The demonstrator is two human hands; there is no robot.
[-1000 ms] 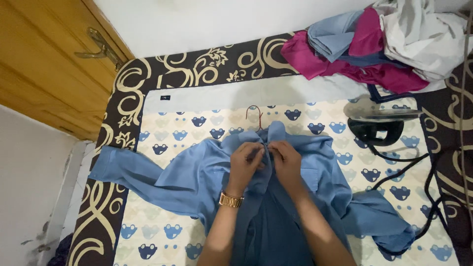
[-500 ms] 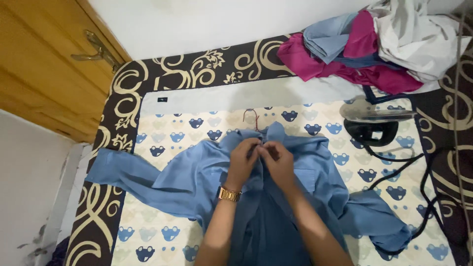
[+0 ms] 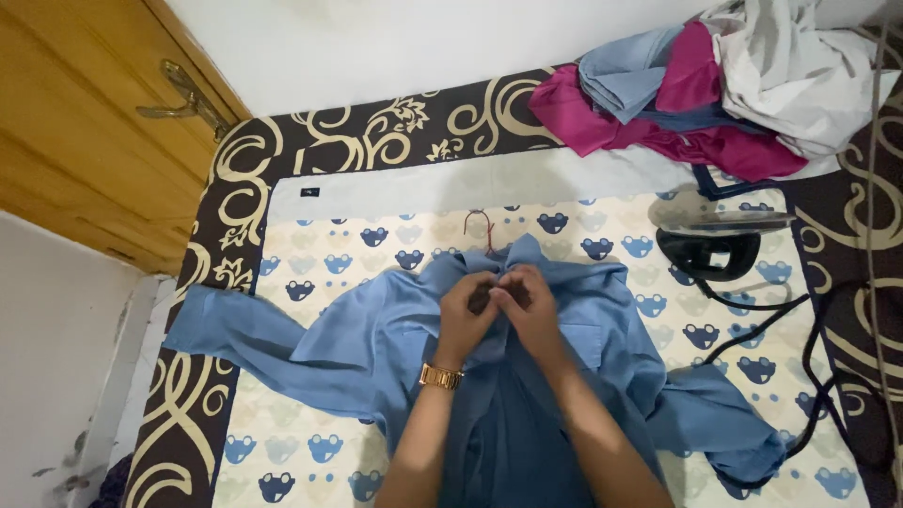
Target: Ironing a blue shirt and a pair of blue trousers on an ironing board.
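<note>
1. A blue shirt (image 3: 376, 343) lies spread out on a mat with little blue faces (image 3: 301, 442) on it. One sleeve goes out to the left and the other is bunched up at the right.
2. The left hand (image 3: 467, 315) is curled up tight and pinches the shirt cloth just under the collar. A gold watch (image 3: 440, 376) sits on that wrist.
3. The right hand (image 3: 529, 310) is curled up too and pinches the same bit of cloth. The two hands touch each other at the fingertips.
4. A thin red hanger hook (image 3: 482, 226) sticks out above the collar, near the hands.
5. A black iron (image 3: 710, 246) rests on the mat to the right, well apart from the hands. Its black cord (image 3: 818, 348) snakes down the right side.
6. A pile of pink, blue and white clothes (image 3: 715, 85) sits in the top right corner.
7. A brown wooden cupboard (image 3: 85, 122) with a metal handle stands at the top left.
</note>
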